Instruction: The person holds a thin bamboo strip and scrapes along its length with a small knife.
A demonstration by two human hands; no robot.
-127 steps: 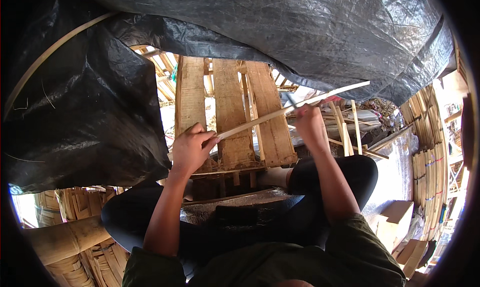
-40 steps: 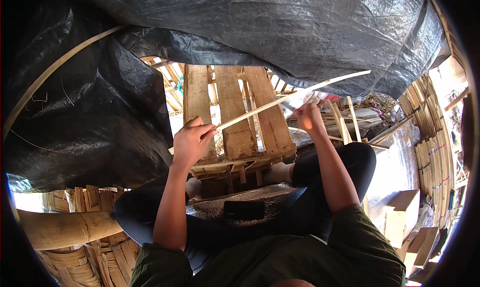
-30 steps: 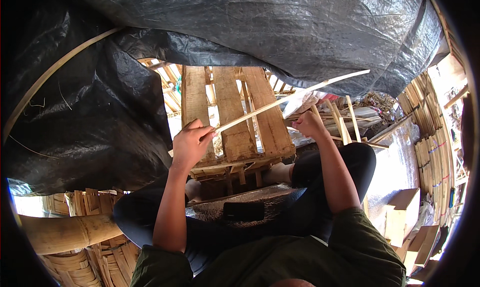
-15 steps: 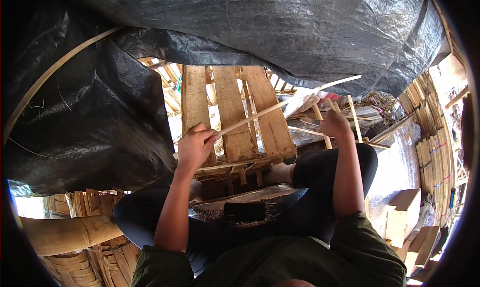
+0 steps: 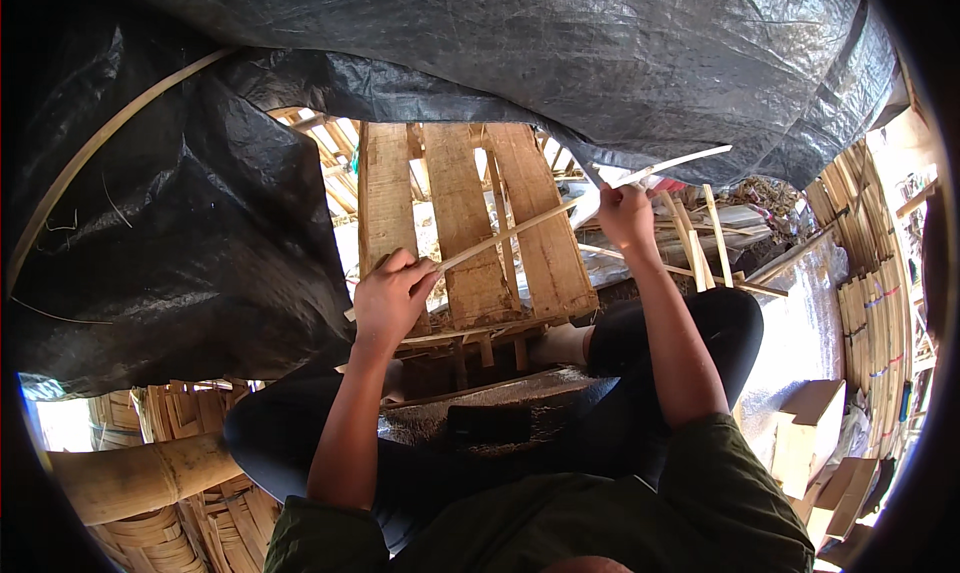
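My left hand [image 5: 390,291] is closed round the near end of a long pale bamboo strip [image 5: 512,230]. The strip slants up to the right over a slatted wooden bench [image 5: 474,203], and its far end curves slightly beyond my right hand. My right hand [image 5: 627,216] is closed on a knife [image 5: 588,165], whose grey blade points up and to the left across the strip. Most of the handle is hidden in my fist. Whether the edge touches the strip I cannot make out.
Black plastic sheeting [image 5: 480,43] hangs at the back and left. Loose bamboo pieces [image 5: 712,235] lean beyond my right knee. Bundled strips [image 5: 868,303] stand far right, above a cardboard box [image 5: 806,435]. A thick bamboo pole [image 5: 145,476] lies at lower left; a dark flat object [image 5: 488,423] lies between my legs.
My right hand has moved up and left to the strip, and the knife has swung from pointing left to pointing upward. My left hand stays almost in place, holding the strip.
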